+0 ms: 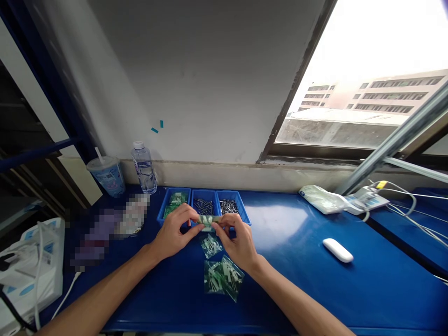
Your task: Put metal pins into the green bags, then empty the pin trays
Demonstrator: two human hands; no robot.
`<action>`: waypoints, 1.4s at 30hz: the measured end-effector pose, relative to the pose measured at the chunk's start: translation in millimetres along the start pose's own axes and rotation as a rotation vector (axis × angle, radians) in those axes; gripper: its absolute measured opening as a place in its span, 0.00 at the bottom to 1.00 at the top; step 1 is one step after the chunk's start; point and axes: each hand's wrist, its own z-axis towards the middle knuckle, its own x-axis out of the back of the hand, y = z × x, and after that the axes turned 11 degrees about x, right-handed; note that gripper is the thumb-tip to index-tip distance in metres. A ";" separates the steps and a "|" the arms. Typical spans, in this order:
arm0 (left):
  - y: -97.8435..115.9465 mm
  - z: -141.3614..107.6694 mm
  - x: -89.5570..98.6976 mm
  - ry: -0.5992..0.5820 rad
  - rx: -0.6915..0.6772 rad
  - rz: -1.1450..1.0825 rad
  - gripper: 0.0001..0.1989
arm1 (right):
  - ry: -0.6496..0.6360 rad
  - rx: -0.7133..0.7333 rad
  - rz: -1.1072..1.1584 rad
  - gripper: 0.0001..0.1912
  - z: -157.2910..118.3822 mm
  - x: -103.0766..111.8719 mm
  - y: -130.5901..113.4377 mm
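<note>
Between my two hands is a small greenish clear plastic bag [207, 223] with pale pieces inside. My left hand [178, 229] pinches its left end, and my right hand [238, 240] pinches the right end. Just below lies a filled bag [211, 246] of small metal parts. Nearer me, two more filled bags [223, 277] overlap on the blue table. Behind my hands stand three blue bins: the left bin [167, 198] holds green bags, the middle bin [204, 192] dark screws, the right bin [241, 207] shiny screws or pins.
A water bottle [144, 169] and a lidded cup with a straw [108, 176] stand at the back left. On the right lie a white oblong case [338, 250], a plastic packet [324, 198] and a power strip [367, 200] with cables. Another power strip [52, 261] sits far left.
</note>
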 end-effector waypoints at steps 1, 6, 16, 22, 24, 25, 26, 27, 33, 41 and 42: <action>0.4 0.1 -0.6 0.003 0.010 -0.017 0.07 | -0.017 0.016 -0.003 0.03 1.7 1.0 -1.2; -1.7 -1.5 -2.4 -0.003 0.046 -0.046 0.08 | -0.100 0.111 -0.010 0.10 8.4 4.7 -5.4; -2.5 2.9 6.4 0.010 -0.116 0.083 0.10 | -0.099 0.001 -0.076 0.12 4.6 4.8 2.7; -7.2 4.5 6.0 0.036 -0.164 0.106 0.06 | -0.110 0.042 -0.090 0.16 5.4 6.3 1.1; -7.4 3.8 4.5 0.041 -0.162 0.118 0.06 | -0.113 0.026 -0.106 0.13 5.3 6.5 1.0; -7.2 3.6 3.9 0.048 -0.157 0.126 0.06 | -0.116 0.022 -0.108 0.12 5.2 6.4 1.3; -6.8 3.6 3.6 0.053 -0.147 0.135 0.06 | -0.118 0.022 -0.109 0.11 5.0 6.1 1.8; -6.6 3.9 4.2 0.062 -0.132 0.143 0.06 | -0.118 0.021 -0.111 0.12 4.8 5.7 2.5; -23.9 17.0 32.2 0.336 0.224 0.148 0.10 | -0.151 -0.059 -0.187 0.24 3.9 4.1 8.5; -86.1 26.0 40.3 0.328 0.489 0.342 0.23 | -0.592 -0.029 -0.305 0.18 6.4 5.9 2.5; -87.9 24.7 37.4 0.327 0.495 0.366 0.23 | -0.622 -0.004 -0.315 0.17 6.7 5.9 0.9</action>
